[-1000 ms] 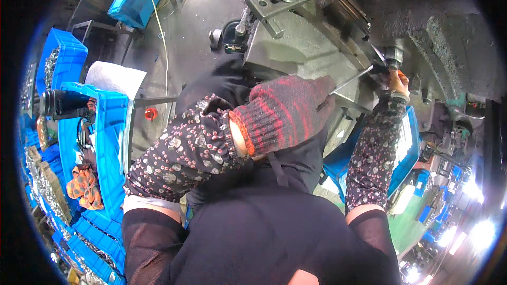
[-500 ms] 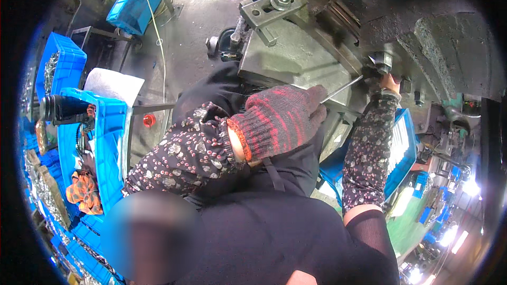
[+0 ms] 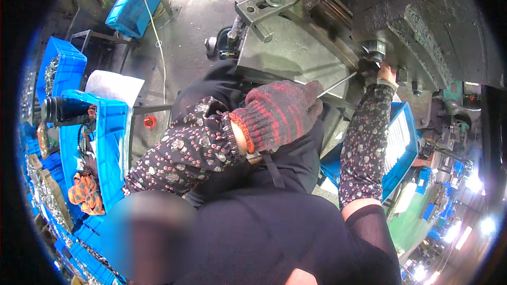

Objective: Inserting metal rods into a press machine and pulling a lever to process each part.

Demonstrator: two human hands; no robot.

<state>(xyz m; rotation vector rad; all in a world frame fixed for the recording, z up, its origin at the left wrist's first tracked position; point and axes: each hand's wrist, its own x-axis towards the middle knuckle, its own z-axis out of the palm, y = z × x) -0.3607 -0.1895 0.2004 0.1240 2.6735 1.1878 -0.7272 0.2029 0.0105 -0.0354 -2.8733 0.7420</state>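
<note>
My left hand (image 3: 282, 115), in a dark grey and red knitted glove, is closed on a thin metal rod (image 3: 338, 85) in front of my body. The rod slants up to the right, its tip near the dark gap at the machine's base. My right hand (image 3: 388, 75), bare below a flowered sleeve, reaches in under the dark machine head (image 3: 422, 37). It is just below a large bolt with a hex nut (image 3: 376, 51). Its fingertips are hidden in shadow, so what they touch cannot be made out.
A metal plate (image 3: 293, 55) lies ahead, with a clamp bar (image 3: 266, 8) and threaded stud above it. Blue crates stand at the left (image 3: 113, 126) and far left, one holding small metal parts (image 3: 52, 74). Another blue crate (image 3: 406, 148) sits beside my right forearm.
The whole view has shifted slightly, with the machine now a little higher and further left. Both hands keep nearly the same pose, and the left still holds the rod.
</note>
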